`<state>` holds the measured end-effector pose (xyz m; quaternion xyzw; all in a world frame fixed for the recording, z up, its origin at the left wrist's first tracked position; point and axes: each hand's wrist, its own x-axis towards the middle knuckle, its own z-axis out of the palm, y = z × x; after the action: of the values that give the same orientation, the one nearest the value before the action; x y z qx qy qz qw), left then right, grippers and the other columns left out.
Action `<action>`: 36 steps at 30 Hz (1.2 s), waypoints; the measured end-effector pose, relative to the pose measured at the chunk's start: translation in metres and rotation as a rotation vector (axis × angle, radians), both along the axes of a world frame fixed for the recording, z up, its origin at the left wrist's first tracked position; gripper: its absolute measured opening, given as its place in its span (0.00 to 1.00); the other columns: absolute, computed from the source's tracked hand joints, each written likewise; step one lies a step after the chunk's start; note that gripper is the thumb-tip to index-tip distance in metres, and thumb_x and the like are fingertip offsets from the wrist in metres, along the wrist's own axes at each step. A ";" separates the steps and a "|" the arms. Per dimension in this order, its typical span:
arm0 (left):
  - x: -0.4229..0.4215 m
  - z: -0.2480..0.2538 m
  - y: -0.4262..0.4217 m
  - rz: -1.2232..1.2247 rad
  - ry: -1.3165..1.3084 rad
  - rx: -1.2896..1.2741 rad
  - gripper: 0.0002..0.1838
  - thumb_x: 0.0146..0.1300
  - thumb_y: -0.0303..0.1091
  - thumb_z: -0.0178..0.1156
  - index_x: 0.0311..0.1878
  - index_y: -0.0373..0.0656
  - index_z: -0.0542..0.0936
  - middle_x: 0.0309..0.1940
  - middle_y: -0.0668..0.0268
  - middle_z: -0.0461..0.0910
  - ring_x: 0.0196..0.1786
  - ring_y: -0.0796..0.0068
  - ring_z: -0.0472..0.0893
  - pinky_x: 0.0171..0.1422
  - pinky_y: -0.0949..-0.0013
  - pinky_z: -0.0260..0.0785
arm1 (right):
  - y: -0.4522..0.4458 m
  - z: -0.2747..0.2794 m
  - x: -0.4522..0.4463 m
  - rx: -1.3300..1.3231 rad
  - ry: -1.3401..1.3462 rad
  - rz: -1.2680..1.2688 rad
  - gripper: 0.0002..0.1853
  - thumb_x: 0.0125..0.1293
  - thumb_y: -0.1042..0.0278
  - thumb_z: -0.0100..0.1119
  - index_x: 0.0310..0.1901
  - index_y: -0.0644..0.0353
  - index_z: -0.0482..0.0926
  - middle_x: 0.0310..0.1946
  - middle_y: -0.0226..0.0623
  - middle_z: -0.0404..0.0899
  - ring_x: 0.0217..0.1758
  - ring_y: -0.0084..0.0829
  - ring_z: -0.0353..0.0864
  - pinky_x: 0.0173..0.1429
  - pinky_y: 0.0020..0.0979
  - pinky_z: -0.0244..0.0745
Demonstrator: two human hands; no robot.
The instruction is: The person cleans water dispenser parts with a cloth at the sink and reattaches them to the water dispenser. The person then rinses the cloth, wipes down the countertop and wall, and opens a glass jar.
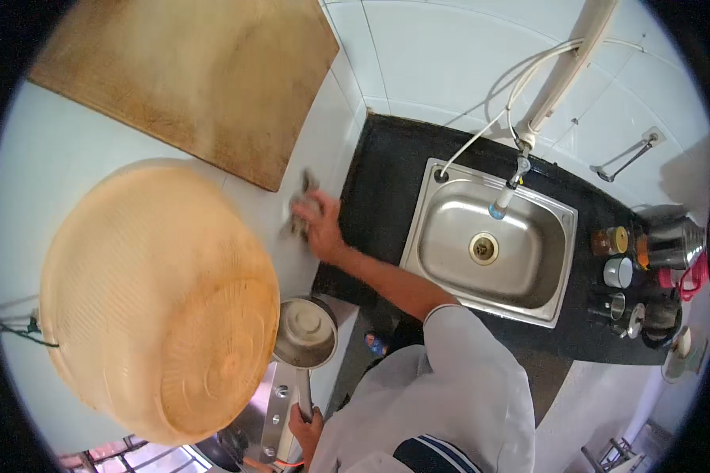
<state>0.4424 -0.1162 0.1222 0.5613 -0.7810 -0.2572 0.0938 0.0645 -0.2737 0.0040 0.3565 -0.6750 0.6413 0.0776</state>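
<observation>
My right hand (322,227) reaches up to the white tiled wall, below the corner of the wooden board. Its fingers are closed around a grey-brown thing (305,183), blurred by motion and perhaps a cloth. Lower down, my left hand (306,428) grips the handle of a metal saucepan (305,333). The pan lies between the big pale plastic basin and the counter edge, with a pale round shape visible in its bowl.
A large orange-stained basin (162,307) and a wooden board (213,87) are at the left. A steel sink (493,288) with a tap (521,169) is set in the black counter (383,181). Cups, jars and pots stand at the right. Part of a stove (276,410) shows below.
</observation>
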 end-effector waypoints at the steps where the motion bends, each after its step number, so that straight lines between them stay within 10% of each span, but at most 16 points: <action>1: 0.002 -0.006 0.002 0.012 0.040 0.001 0.11 0.48 0.32 0.63 0.32 0.37 0.73 0.19 0.58 0.71 0.20 0.63 0.71 0.27 0.62 0.62 | -0.016 0.001 -0.026 0.031 -0.203 -0.061 0.24 0.59 0.79 0.44 0.56 0.49 0.74 0.57 0.48 0.65 0.61 0.48 0.61 0.66 0.46 0.52; 9: 0.004 -0.013 0.015 0.052 0.070 0.053 0.13 0.46 0.32 0.63 0.34 0.37 0.74 0.21 0.56 0.74 0.23 0.58 0.73 0.30 0.60 0.64 | -0.062 -0.031 -0.245 -0.051 -0.313 -0.338 0.13 0.63 0.69 0.49 0.48 0.62 0.73 0.50 0.53 0.69 0.54 0.53 0.67 0.56 0.48 0.62; 11: -0.005 -0.005 0.017 0.057 -0.025 0.063 0.11 0.48 0.30 0.63 0.34 0.39 0.74 0.22 0.64 0.73 0.26 0.72 0.73 0.31 0.68 0.65 | -0.058 -0.032 -0.229 0.063 -0.336 -0.376 0.12 0.63 0.69 0.48 0.47 0.63 0.72 0.48 0.53 0.70 0.52 0.54 0.68 0.54 0.47 0.63; 15: 0.014 -0.024 0.013 0.067 0.114 0.090 0.12 0.48 0.31 0.62 0.33 0.36 0.73 0.22 0.55 0.74 0.23 0.59 0.73 0.29 0.60 0.65 | -0.019 -0.034 -0.114 0.200 -0.395 -0.172 0.16 0.63 0.71 0.45 0.50 0.66 0.71 0.47 0.50 0.71 0.52 0.50 0.69 0.56 0.46 0.63; 16: 0.011 -0.023 0.011 0.093 0.137 0.089 0.11 0.48 0.31 0.62 0.33 0.36 0.73 0.22 0.55 0.74 0.23 0.60 0.73 0.29 0.61 0.64 | -0.014 -0.051 -0.062 0.000 -0.158 -0.245 0.21 0.61 0.74 0.44 0.57 0.64 0.68 0.55 0.52 0.68 0.60 0.49 0.65 0.64 0.47 0.58; 17: 0.009 -0.023 0.010 0.120 0.159 0.088 0.11 0.48 0.30 0.62 0.33 0.37 0.73 0.21 0.56 0.73 0.22 0.61 0.72 0.29 0.62 0.64 | 0.010 -0.015 -0.022 -0.056 -0.662 0.087 0.28 0.57 0.76 0.43 0.63 0.62 0.63 0.64 0.53 0.59 0.68 0.51 0.55 0.71 0.48 0.46; 19: 0.000 -0.005 0.009 0.072 0.091 0.046 0.11 0.49 0.30 0.62 0.33 0.37 0.73 0.21 0.57 0.72 0.22 0.63 0.72 0.28 0.63 0.64 | 0.034 -0.030 0.059 0.091 -0.330 0.089 0.30 0.55 0.76 0.42 0.64 0.61 0.62 0.66 0.52 0.57 0.70 0.52 0.52 0.73 0.46 0.41; 29: 0.055 0.004 -0.001 -0.107 0.000 0.035 0.12 0.50 0.32 0.64 0.35 0.38 0.73 0.21 0.59 0.71 0.22 0.68 0.70 0.27 0.64 0.62 | -0.003 -0.037 -0.039 -0.050 -0.493 -0.162 0.24 0.61 0.72 0.45 0.61 0.64 0.65 0.61 0.53 0.62 0.66 0.51 0.59 0.69 0.42 0.53; 36: 0.135 0.007 -0.026 -0.223 -0.127 -0.078 0.13 0.49 0.34 0.65 0.34 0.39 0.74 0.20 0.58 0.71 0.21 0.62 0.72 0.26 0.61 0.61 | 0.040 -0.082 0.244 0.212 -0.459 0.002 0.28 0.61 0.70 0.48 0.65 0.58 0.63 0.65 0.57 0.54 0.69 0.55 0.52 0.71 0.47 0.47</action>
<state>0.5776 -0.1422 0.1290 0.4819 -0.8524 -0.1997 0.0368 0.3088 -0.2335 -0.0782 0.2084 -0.7381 0.6310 -0.1165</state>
